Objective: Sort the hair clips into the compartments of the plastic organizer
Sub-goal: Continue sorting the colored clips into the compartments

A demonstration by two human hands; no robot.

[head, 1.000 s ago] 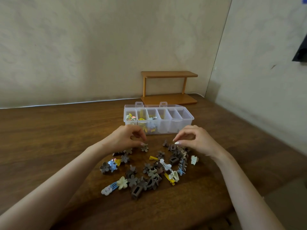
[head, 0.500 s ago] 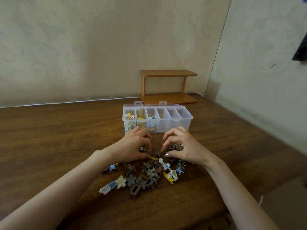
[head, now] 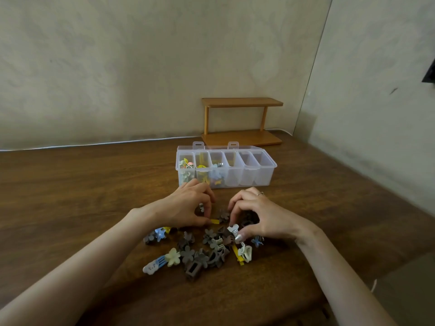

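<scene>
On my feed, the left hand [head: 188, 205] sits at the far edge of the hair clips [head: 202, 251] heaped on the table [head: 70, 196]. Its fingers curl about a small pale clip [head: 201, 207], but I cannot tell whether they grip it. The right hand [head: 266, 217] pinches a white clip [head: 233, 229] between thumb and forefinger, and its palm hides some dark clips. Just beyond both hands stands the plastic organizer [head: 268, 176], lid open, with clips in its three left compartments. Behind it is a wooden shelf [head: 242, 102], and a white cable [head: 94, 144] follows the wall.
</scene>
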